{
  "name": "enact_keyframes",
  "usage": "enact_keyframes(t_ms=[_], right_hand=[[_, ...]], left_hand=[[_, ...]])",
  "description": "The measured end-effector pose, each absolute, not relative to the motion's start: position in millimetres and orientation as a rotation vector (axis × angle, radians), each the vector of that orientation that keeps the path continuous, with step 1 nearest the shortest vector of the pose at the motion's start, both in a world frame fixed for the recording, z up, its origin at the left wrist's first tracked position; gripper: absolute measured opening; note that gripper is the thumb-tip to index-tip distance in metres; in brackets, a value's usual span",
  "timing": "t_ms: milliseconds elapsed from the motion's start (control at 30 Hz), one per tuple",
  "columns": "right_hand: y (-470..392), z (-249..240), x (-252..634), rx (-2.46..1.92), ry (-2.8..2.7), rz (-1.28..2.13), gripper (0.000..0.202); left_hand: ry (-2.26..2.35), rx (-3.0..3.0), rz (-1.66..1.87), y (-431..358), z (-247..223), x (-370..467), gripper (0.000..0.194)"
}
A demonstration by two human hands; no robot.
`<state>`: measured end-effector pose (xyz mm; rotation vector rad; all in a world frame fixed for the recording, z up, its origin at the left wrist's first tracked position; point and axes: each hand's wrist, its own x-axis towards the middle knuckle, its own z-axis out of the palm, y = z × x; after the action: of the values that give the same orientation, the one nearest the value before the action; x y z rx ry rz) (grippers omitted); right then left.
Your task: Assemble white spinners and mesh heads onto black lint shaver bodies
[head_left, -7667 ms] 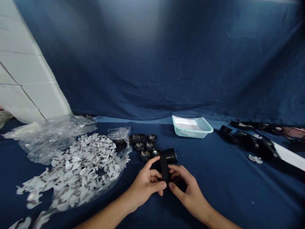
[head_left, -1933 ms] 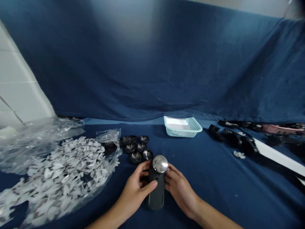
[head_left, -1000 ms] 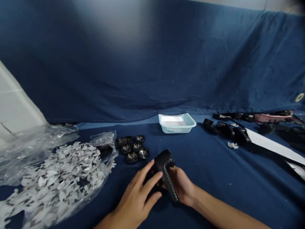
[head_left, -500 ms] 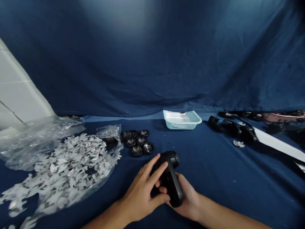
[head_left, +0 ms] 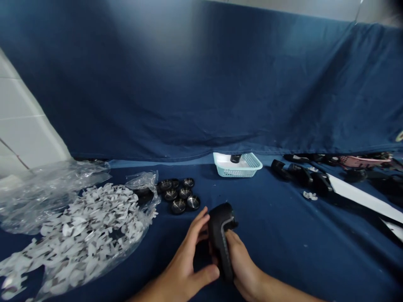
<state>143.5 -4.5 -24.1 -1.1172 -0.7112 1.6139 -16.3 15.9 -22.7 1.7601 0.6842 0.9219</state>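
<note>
A black handheld device [head_left: 221, 239] with a rounded head and a long handle stands tilted at the lower middle. My right hand [head_left: 242, 261] is wrapped round its handle from the right side. On the device's left, my left hand [head_left: 189, 258] has its fingers and thumb spread, with the fingertips close beside the head; whether they touch is unclear. Several round black dish-shaped parts [head_left: 179, 205] lie on the blue cloth [head_left: 270, 226] beyond my left hand.
Many translucent white pieces [head_left: 91, 226] lie on clear plastic [head_left: 56, 176] at the left. A light-blue basket [head_left: 237, 172] holding a black part stands at the back. Black casings [head_left: 302, 175], small white clips [head_left: 310, 195] and a pink basket [head_left: 355, 162] are at the right.
The device has turned, showing more of its side. My left fingers have come off its face and spread further apart, while my right hand keeps its hold. The view has tilted slightly upward.
</note>
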Motion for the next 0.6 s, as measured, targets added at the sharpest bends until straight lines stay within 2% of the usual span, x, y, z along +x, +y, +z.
enact_keyframes(t_ms=[167,367,500,600], right_hand=[[4.2,-27.3,145.1,-1.272,-1.1,1.343,0.04],[49.3,-7.1,187.9,-1.469,-1.525,0.821,0.015],[118.3,25.2,233.0,-1.732,-1.488,0.433,0.017],[180.9,46.6,259.5,-1.962,-1.459,0.269,0.025]], left_hand=[[0.71,1.306,0.85,20.9,-23.1,-10.2,0.072],[0.839,1.084,0.9,33.4,-25.7,-12.6,0.069],[0.889,1.126,0.757,42.8,-36.0,-16.0,0.073],[0.94,1.405,0.66,47.3,-43.9,-21.6,0.07]])
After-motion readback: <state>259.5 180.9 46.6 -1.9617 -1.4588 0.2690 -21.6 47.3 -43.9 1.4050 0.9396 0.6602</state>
